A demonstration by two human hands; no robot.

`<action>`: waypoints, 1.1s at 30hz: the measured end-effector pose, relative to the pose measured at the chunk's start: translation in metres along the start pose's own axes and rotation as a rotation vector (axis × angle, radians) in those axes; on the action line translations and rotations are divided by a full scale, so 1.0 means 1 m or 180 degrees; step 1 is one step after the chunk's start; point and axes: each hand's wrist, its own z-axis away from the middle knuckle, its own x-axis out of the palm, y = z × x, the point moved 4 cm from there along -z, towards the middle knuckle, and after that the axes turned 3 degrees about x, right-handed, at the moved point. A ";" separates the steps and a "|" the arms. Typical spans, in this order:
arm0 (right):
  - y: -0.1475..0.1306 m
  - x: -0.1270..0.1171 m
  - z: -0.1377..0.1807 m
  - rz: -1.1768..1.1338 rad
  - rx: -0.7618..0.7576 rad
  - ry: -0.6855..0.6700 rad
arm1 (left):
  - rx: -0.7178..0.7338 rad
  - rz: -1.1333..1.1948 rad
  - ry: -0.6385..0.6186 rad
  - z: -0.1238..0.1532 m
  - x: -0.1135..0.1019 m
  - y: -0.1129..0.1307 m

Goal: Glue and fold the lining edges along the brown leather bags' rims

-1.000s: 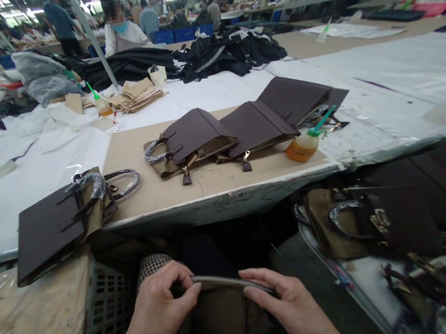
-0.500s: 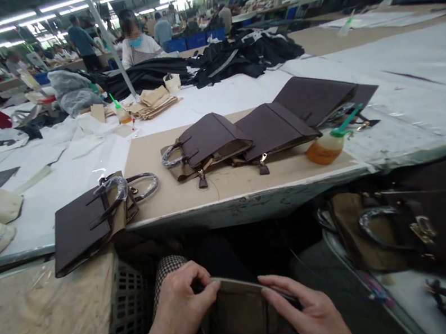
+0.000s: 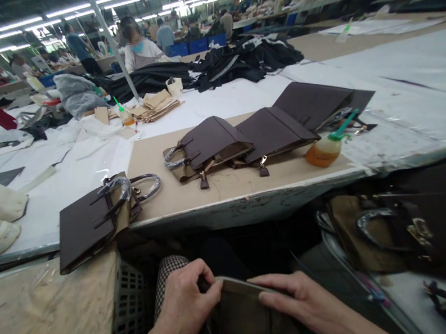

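Head view: my left hand (image 3: 189,299) and right hand (image 3: 298,295) pinch an olive-lined dark bag (image 3: 242,320) between them, its rim (image 3: 238,285) apparently unfinished.

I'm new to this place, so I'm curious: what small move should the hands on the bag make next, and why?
Perhaps slide the right hand a little along the rim of the bag toward the left hand, pressing lightly. The hands appear to pinch that rim at two spots, and the stretch between them lies uncovered, so it seems the natural place to press.
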 end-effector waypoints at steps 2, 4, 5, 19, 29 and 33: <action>-0.015 0.000 -0.011 0.0624 -0.0186 -0.0250 | 0.0002 0.0052 -0.0029 0.001 -0.001 0.001; -0.026 0.002 -0.023 0.1158 -0.0357 -0.0327 | -0.0046 0.0115 -0.0034 0.002 -0.002 0.001; -0.030 0.004 -0.029 0.1312 -0.0431 -0.0382 | -0.0070 0.0154 -0.0041 0.002 -0.002 0.000; -0.036 0.038 -0.075 0.0954 -0.0582 -0.1355 | -0.0173 0.0486 -0.0074 0.006 -0.005 -0.007; -0.040 0.037 -0.063 0.0861 -0.0505 -0.1010 | -0.0751 0.1429 -0.0309 0.017 -0.025 -0.024; -0.051 0.035 -0.059 0.0816 -0.0536 -0.1064 | -0.0747 0.1237 -0.0661 0.018 -0.042 -0.020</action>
